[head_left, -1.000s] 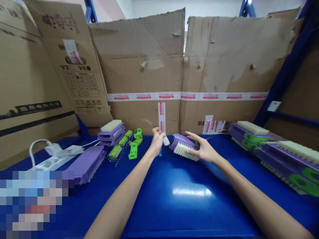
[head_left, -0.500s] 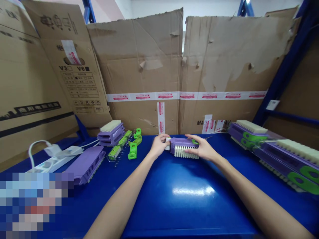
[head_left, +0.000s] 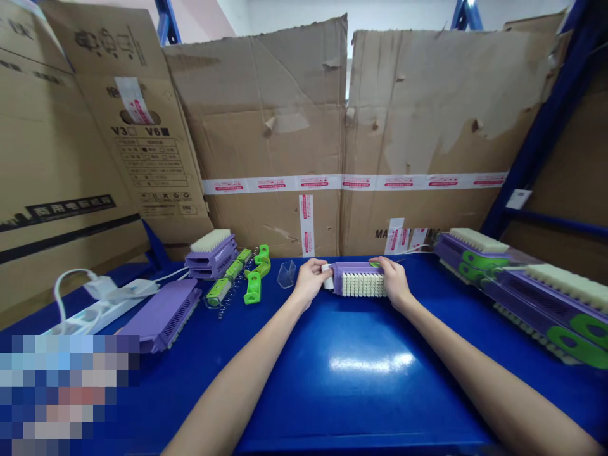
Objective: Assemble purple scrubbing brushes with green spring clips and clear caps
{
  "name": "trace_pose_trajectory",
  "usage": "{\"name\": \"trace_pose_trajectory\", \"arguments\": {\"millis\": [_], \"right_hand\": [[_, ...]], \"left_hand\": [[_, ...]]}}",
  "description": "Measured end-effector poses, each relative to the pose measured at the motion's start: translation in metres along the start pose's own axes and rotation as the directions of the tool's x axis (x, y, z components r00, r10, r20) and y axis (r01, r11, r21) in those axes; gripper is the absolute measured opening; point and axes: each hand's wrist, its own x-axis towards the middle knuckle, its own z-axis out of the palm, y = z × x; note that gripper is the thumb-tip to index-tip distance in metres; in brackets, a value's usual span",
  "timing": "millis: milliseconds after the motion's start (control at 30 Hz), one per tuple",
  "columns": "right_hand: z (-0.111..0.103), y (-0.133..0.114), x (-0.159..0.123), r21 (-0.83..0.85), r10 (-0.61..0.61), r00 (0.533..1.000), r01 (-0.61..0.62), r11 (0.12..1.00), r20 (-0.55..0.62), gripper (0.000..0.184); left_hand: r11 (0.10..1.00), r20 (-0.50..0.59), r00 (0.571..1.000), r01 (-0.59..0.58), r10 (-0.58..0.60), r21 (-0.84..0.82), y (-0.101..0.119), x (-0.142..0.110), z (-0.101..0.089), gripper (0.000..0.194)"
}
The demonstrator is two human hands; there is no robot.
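Note:
A purple brush with white bristles lies on its side on the blue table, bristles facing me. My right hand grips its right end, fingers curled over the top. My left hand is closed at the brush's left end, pinching a small white piece against it. A small clear plastic piece stands on the table just left of my left hand.
Loose green handles and purple brush parts lie at the left, with a purple plate and a white power strip. A row of assembled brushes lines the right edge. Cardboard boxes wall the back.
The brush has been turned from tilted to level on its side. My left hand brought the white piece onto the brush's left end, and the clear piece now shows beside it.

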Motion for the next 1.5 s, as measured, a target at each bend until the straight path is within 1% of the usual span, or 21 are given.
{"name": "trace_pose_trajectory", "arguments": {"millis": [100, 167, 233, 333, 400, 467, 600, 667, 733, 800, 867, 933, 1000, 1100, 1233, 1367, 1500], "right_hand": [[0.002, 0.002, 0.002, 0.106, 0.144, 0.987, -0.135, 0.985, -0.078, 0.036], [0.003, 0.002, 0.002, 0.154, 0.211, 0.973, -0.195, 0.968, -0.09, 0.035], [0.004, 0.0, 0.002, 0.178, 0.243, 0.967, -0.226, 0.958, -0.079, 0.035], [0.003, -0.005, 0.0, 0.165, 0.214, 0.976, -0.206, 0.964, -0.031, 0.035], [0.002, -0.009, -0.002, 0.148, 0.155, 0.987, -0.158, 0.976, 0.033, 0.035], [0.0, -0.012, -0.004, 0.134, 0.102, 0.989, -0.116, 0.984, 0.111, 0.037], [-0.005, -0.013, -0.005, 0.103, 0.068, 0.971, -0.094, 0.99, 0.23, 0.044], [-0.008, -0.013, -0.004, 0.112, 0.07, 0.954, -0.107, 0.988, 0.291, 0.048], [-0.009, -0.014, -0.004, 0.142, 0.09, 0.941, -0.143, 0.979, 0.327, 0.05], [-0.009, -0.014, -0.004, 0.182, 0.129, 0.937, -0.196, 0.963, 0.324, 0.05], [-0.007, -0.015, -0.004, 0.23, 0.175, 0.938, -0.249, 0.941, 0.298, 0.049], [-0.005, -0.014, -0.004, 0.287, 0.214, 0.942, -0.287, 0.914, 0.26, 0.047], [-0.004, -0.013, -0.004, 0.33, 0.24, 0.944, -0.306, 0.893, 0.226, 0.045], [-0.003, -0.01, -0.003, 0.343, 0.245, 0.946, -0.307, 0.888, 0.214, 0.044], [-0.003, -0.008, -0.003, 0.342, 0.233, 0.95, -0.294, 0.892, 0.21, 0.042], [-0.001, -0.009, -0.005, 0.332, 0.222, 0.958, -0.273, 0.903, 0.183, 0.04], [0.0, -0.012, -0.007, 0.364, 0.253, 0.956, -0.291, 0.885, 0.148, 0.04]], "left_hand": [[0.999, -0.015, 1.0, -0.014, 0.014, -0.028, -0.003, 0.0, 0.002, 0.038], [0.999, -0.02, 0.999, -0.033, 0.032, -0.038, -0.003, 0.0, 0.002, 0.04], [0.998, -0.019, 0.999, -0.044, 0.043, -0.037, -0.003, 0.0, 0.002, 0.041], [0.999, -0.017, 0.999, -0.047, 0.047, -0.021, -0.003, 0.001, 0.001, 0.037], [0.998, -0.026, 0.998, -0.056, 0.056, -0.011, -0.002, 0.001, 0.0, 0.033], [0.998, -0.039, 0.997, -0.06, 0.06, 0.004, -0.002, 0.001, -0.001, 0.029], [0.998, -0.039, 0.998, -0.047, 0.049, 0.031, -0.001, 0.0, -0.001, 0.027], [0.998, -0.039, 0.998, -0.047, 0.049, 0.04, 0.0, 0.0, -0.001, 0.026], [0.997, -0.042, 0.998, -0.048, 0.051, 0.058, 0.001, 0.0, -0.001, 0.025], [0.995, -0.034, 0.998, -0.053, 0.056, 0.084, 0.0, 0.0, -0.001, 0.023], [0.99, -0.01, 0.997, -0.079, 0.081, 0.114, -0.001, 0.0, -0.002, 0.024], [0.988, 0.013, 0.994, -0.105, 0.105, 0.114, -0.002, 0.0, -0.002, 0.03], [0.991, 0.023, 0.995, -0.102, 0.101, 0.083, -0.002, 0.001, -0.002, 0.038], [0.997, 0.005, 0.997, -0.071, 0.071, 0.018, -0.002, 0.003, -0.002, 0.045], [0.995, -0.035, 0.998, -0.061, 0.059, -0.081, 0.0, 0.005, -0.004, 0.051], [0.993, 0.0, 0.999, -0.043, 0.043, -0.113, 0.0, 0.004, -0.005, 0.057], [0.992, 0.034, 0.999, -0.024, 0.028, -0.121, 0.0, 0.002, -0.004, 0.058]]}}
